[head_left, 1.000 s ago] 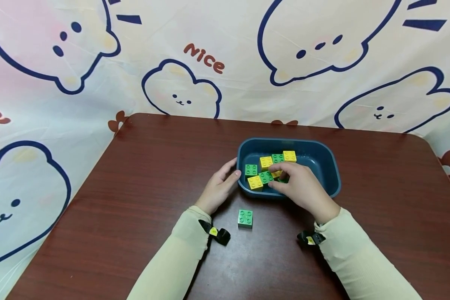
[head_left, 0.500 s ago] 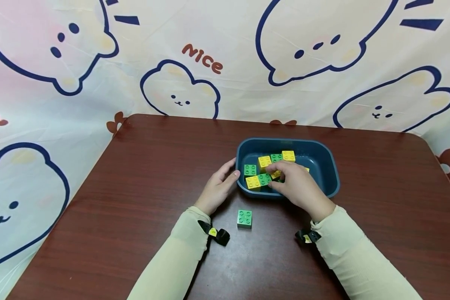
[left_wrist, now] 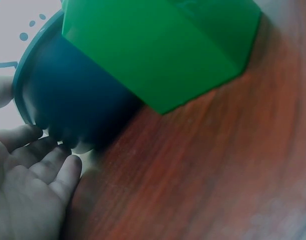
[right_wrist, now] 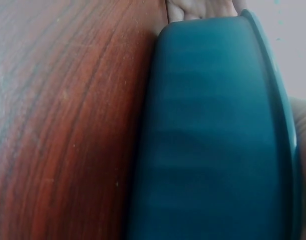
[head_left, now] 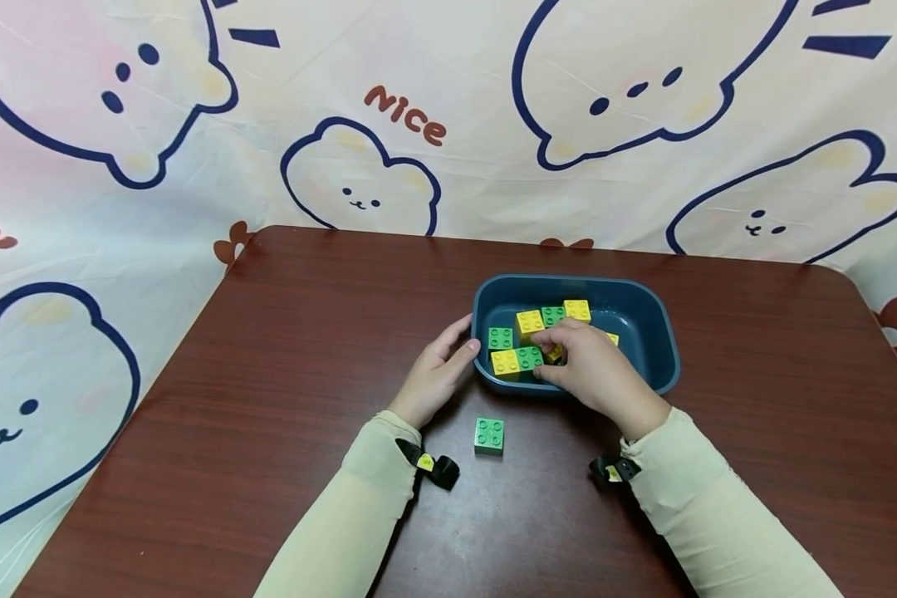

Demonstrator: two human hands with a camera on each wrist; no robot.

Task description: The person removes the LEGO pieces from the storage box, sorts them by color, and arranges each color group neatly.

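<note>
Ctr-right of frame, my L hand [head_left: 432, 378] rests loosely extended against bin [head_left: 639, 332]; R hand [head_left: 601, 370], half-curled, grip unclear, may jostle crowded blocks [head_left: 529, 358].

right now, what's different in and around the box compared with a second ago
The near yellow block and the green block beside it have turned slightly, from slanting to nearly in line with the box's near side. The right hand has shifted slightly left, baring part of another yellow block. The left hand and the loose green block stayed put.
</note>
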